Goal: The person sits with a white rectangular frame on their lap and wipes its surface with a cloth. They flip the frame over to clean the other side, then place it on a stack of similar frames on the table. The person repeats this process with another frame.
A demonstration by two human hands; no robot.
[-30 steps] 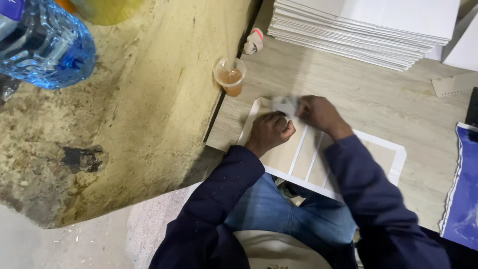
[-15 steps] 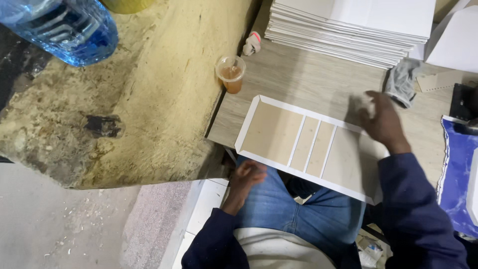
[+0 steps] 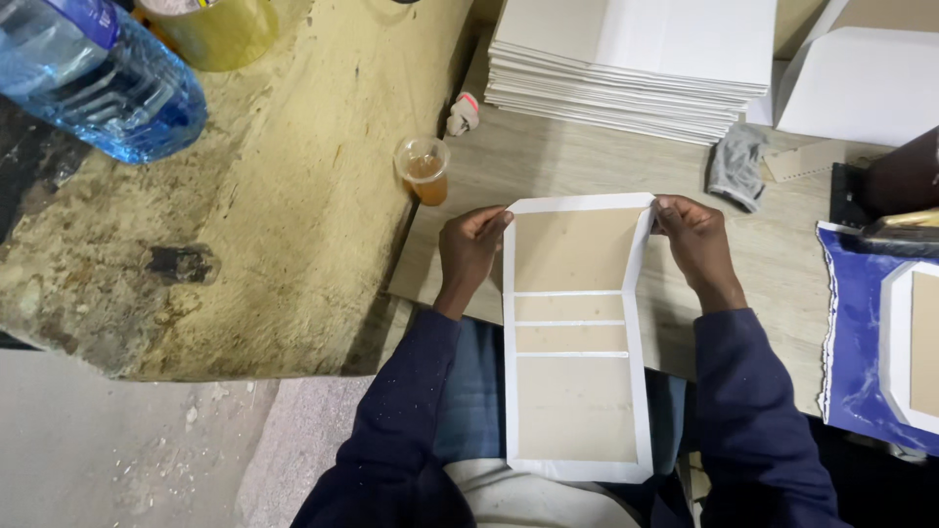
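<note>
Flat cardboard cover (image 3: 575, 337), white-edged, brown panels.
Left hand (image 3: 469, 249) and right hand (image 3: 696, 244) pinch its far corners; long axis points away from the person.

blue bottle (image 3: 93, 78) cropped, blue bag (image 3: 861, 342) cropped

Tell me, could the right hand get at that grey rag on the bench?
Probably yes: the grey rag lies uncovered just beyond the right hand, nothing between them, though that hand now grips the cardboard cover.
</note>
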